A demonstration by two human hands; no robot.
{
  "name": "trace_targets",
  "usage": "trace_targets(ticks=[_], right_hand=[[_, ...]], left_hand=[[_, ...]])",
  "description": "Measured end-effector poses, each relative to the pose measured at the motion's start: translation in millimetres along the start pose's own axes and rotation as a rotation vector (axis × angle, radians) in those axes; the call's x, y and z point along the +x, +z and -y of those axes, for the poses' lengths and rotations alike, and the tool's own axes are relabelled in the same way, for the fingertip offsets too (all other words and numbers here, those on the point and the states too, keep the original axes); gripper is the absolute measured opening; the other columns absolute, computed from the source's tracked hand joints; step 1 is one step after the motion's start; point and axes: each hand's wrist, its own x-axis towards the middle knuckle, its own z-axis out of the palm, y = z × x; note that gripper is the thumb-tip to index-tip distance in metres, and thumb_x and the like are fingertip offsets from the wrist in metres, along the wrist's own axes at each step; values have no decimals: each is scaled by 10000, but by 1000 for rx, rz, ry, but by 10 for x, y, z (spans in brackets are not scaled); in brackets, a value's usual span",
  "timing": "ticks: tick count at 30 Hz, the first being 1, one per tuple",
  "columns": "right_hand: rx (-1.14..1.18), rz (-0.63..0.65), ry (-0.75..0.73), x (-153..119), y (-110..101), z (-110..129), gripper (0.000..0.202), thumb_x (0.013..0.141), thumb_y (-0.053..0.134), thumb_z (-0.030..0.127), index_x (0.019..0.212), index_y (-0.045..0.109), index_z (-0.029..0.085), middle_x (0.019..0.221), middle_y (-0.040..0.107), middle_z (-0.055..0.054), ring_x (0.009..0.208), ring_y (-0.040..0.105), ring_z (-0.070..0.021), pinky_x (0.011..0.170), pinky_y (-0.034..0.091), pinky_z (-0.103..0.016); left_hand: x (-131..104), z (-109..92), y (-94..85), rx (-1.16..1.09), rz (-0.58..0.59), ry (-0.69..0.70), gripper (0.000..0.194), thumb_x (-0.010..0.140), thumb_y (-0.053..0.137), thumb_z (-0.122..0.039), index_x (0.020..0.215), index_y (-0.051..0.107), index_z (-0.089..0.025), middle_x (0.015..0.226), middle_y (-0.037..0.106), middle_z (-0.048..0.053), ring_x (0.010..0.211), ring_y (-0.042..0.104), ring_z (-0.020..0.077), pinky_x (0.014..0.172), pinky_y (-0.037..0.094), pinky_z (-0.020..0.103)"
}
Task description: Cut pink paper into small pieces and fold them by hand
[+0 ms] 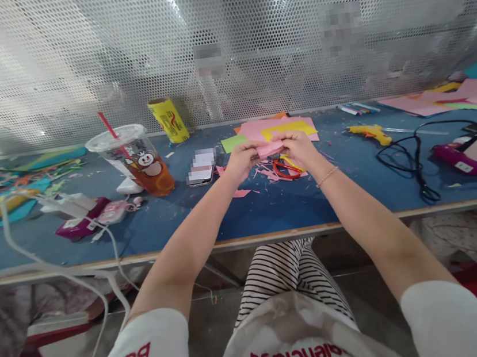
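A small piece of pink paper (268,149) is stretched between my two hands above the blue table. My left hand (242,159) pinches its left end, and my right hand (298,147) grips the right end. Just below lie red-handled scissors (286,170), partly hidden, among pink paper scraps (267,172). Behind my hands is a stack of coloured sheets: a large pink sheet (254,128), a yellow sheet (302,126) and a green sheet (232,143).
Left of my hands are a phone (201,168), a drink cup (145,164) with a red straw and a yellow can (169,121). To the right lie a yellow glue gun (371,134), a black cable (417,168) and a purple power strip (462,161). A perforated metal screen (269,76) rises behind.
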Motion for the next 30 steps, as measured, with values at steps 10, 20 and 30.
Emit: trace_targets(ticks=[10,20,30], right_hand=[[-313,-2,-250,-13,-38,33,178,694,627,254,854,689,208,922,687,-31,875,616,-161,878,476,-364],[-454,-124,-380,-30,-16,65,98,719,628,259,796,653,203,858,667,-34,822,601,-170,856,475,-377],[-453,-117,-343,-44,31,65,101,742,618,287,812,652,222,930,627,-46,902,573,-187,798,501,-375]], left_hand=[[-26,-42,24,195,-61,154,229,606,708,-194,828,673,-150,669,620,-5,601,540,80,623,493,245],[-23,6,61,175,-126,191,106,694,654,-235,719,585,-159,660,540,-21,580,488,67,618,512,255],[45,83,2,202,-201,250,58,712,616,-174,683,566,-172,602,501,-33,533,438,54,521,368,188]])
